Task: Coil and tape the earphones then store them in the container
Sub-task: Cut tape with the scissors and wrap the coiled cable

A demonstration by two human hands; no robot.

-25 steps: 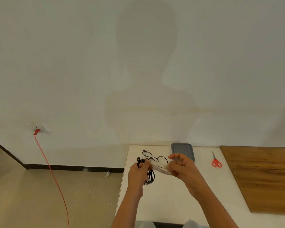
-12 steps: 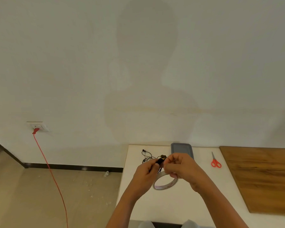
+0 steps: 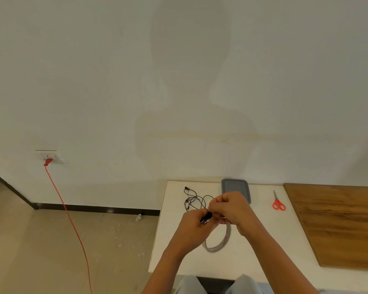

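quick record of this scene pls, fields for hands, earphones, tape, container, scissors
left hand: holds coiled earphones
right hand: seems to pinch tape from tape roll at the coil
tape roll: below the hands
loose earphones: tangled on table
container: grey, partly behind right hand
scissors: red, right of container

Sparse, unfurnished-looking room, blank white wall (image 3: 94, 60) behind white table (image 3: 253, 247), wall socket (image 3: 53, 157) and red cord (image 3: 72, 221) left of table, tan floor (image 3: 40, 251).
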